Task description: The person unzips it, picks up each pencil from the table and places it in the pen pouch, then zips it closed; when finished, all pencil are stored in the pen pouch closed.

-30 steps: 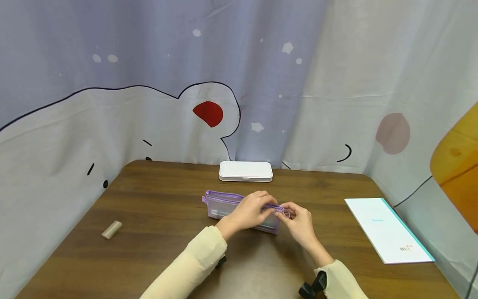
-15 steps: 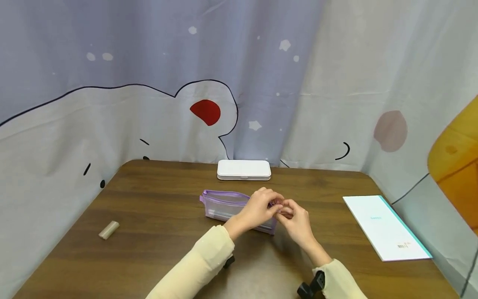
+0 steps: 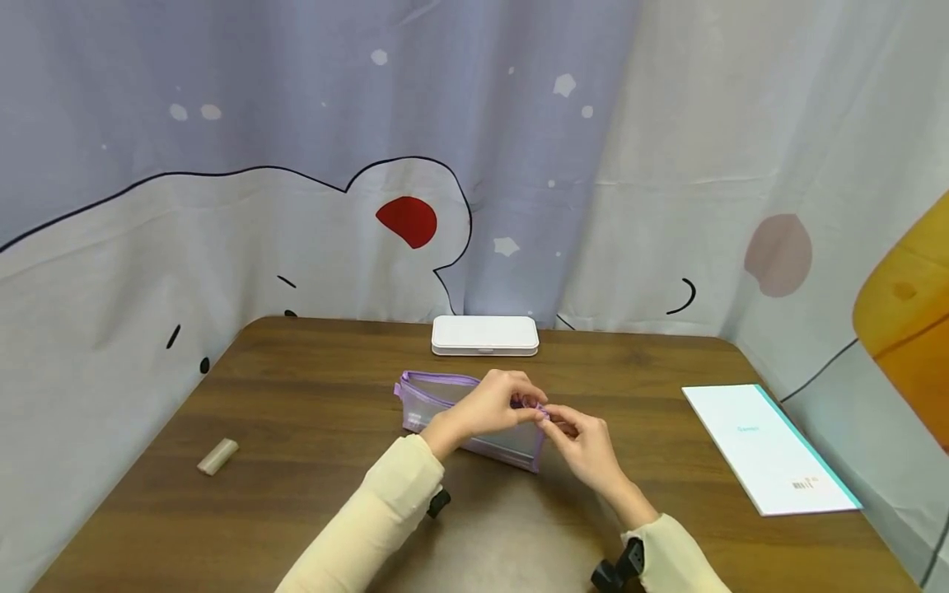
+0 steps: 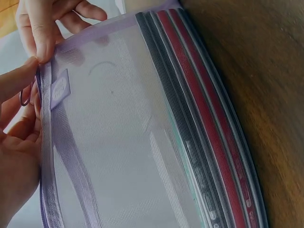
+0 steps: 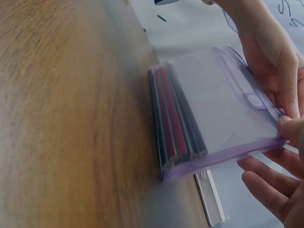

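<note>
A translucent lilac zip pencil pouch (image 3: 510, 443) stands on the wooden table, its top gaping at the left end. Dark and red pens or pencils (image 4: 199, 104) lie along its bottom, seen through the mesh. My left hand (image 3: 489, 405) pinches the zipper edge near the right end; a small ring pull (image 4: 24, 97) shows beside its fingers in the left wrist view. My right hand (image 3: 591, 449) pinches the pouch's upper right corner, thumb on the near side, its other fingers partly spread behind in the right wrist view. Both sets of fingertips meet at that corner.
Behind the pouch lies a white flat case (image 3: 485, 334). A small beige block (image 3: 218, 457) sits at the left of the table (image 3: 311, 511). At the right is a white booklet (image 3: 767, 453) with a teal edge. A printed curtain (image 3: 334, 247) hangs behind.
Both hands stay at the pouch's right corner. The left hand has shifted slightly left since half a second ago, and the pouch's right end has tilted a little toward me.
</note>
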The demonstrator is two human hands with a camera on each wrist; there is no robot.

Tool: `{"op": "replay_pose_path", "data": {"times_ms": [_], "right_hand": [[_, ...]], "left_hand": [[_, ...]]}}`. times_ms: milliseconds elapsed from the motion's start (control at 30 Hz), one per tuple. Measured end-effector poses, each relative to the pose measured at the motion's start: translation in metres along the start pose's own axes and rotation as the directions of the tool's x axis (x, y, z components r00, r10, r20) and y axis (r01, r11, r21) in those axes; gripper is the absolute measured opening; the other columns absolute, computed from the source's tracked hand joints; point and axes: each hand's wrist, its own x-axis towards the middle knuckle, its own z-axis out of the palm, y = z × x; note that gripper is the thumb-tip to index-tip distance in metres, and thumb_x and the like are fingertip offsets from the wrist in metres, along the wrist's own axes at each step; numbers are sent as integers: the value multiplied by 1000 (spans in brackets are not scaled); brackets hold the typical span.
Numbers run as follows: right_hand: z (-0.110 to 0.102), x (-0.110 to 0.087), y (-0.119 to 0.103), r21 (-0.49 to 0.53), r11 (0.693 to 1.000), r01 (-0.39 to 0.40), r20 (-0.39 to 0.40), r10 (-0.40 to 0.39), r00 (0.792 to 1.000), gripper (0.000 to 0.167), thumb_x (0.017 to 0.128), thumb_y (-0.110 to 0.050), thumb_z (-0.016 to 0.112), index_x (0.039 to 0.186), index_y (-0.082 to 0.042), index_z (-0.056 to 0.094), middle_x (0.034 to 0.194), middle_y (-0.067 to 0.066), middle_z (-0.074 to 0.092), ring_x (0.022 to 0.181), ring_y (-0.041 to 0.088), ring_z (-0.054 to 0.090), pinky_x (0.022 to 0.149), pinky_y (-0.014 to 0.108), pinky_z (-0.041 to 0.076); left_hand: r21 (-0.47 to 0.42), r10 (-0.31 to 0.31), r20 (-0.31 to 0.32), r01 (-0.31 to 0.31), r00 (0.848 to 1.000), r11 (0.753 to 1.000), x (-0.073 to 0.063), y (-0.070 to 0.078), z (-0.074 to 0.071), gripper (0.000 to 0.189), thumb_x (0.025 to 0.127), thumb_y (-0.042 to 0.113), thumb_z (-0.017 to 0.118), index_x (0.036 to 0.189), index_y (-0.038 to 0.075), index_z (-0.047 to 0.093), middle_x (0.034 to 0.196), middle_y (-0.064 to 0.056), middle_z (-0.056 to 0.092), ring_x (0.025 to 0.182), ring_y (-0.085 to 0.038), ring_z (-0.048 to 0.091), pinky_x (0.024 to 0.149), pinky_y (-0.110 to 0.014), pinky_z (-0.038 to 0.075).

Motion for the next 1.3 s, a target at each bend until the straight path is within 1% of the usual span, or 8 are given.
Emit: {"op": "replay_pose_path", "data": {"times_ms": [167,300,400,633,733,900,1133,1300], "right_hand": [[0,1,-1,-74,994,85,-51,-89,995,13,75,5,64,88,5,68,72,16,68,58,4,59,46,14,49],[-1,3,-3,-128,984,122,-59,-130,990,13,73,4,66,86,3,69,77,14,69,62,8,62,50,12,50],[-3,4,-4,-156,982,106,-54,-116,992,13,73,2,67,86,3,69,79,14,70,63,10,62,51,12,50],[-8,2,33,-147,989,29,-60,-38,997,12,76,-12,68,87,-9,71,80,3,71,64,-3,57,52,11,49],[-11,3,31,-167,986,26,-82,-41,996,12,74,-6,69,86,-7,71,79,4,70,62,-1,56,50,10,47],[-19,2,30,-215,976,27,-108,-51,993,13,73,-3,69,85,-5,71,81,7,70,67,7,62,54,7,47],[-40,-2,43,-271,962,35,-83,-60,995,14,75,-12,69,88,-7,72,86,7,71,78,9,65,62,3,47],[-50,-4,48,-287,958,26,-80,-51,995,14,76,-15,69,88,-9,72,86,8,70,81,-3,61,63,2,47]], "left_hand": [[26,1,15,-2,1000,1000,-2,0,-2,15,77,16,68,89,7,70,78,-1,64,68,-6,56,59,-12,49],[55,18,24,-19,1000,998,-3,-1,-4,16,77,17,68,90,7,70,80,-2,64,70,-7,58,60,-13,49],[79,17,18,-18,1000,997,-6,-4,-8,17,77,16,68,90,6,69,81,-3,65,70,-9,58,60,-12,49],[177,-18,-29,23,999,984,-18,-14,-22,17,75,20,70,88,8,70,81,0,64,75,-13,54,64,-18,44],[228,-42,-42,50,998,972,-24,-16,-29,16,75,21,70,87,11,71,80,2,62,78,-12,50,67,-22,42],[274,-92,-66,107,994,956,-36,-21,-43,12,74,22,70,83,15,71,79,5,60,80,-11,46,68,-22,41],[304,-133,-79,151,988,941,-57,-34,-69,11,74,20,71,82,13,70,79,3,59,82,-13,46,70,-25,42],[289,-206,-85,222,975,931,-74,-42,-81,10,75,21,70,82,15,70,79,6,57,80,-11,45,68,-24,40]]}}
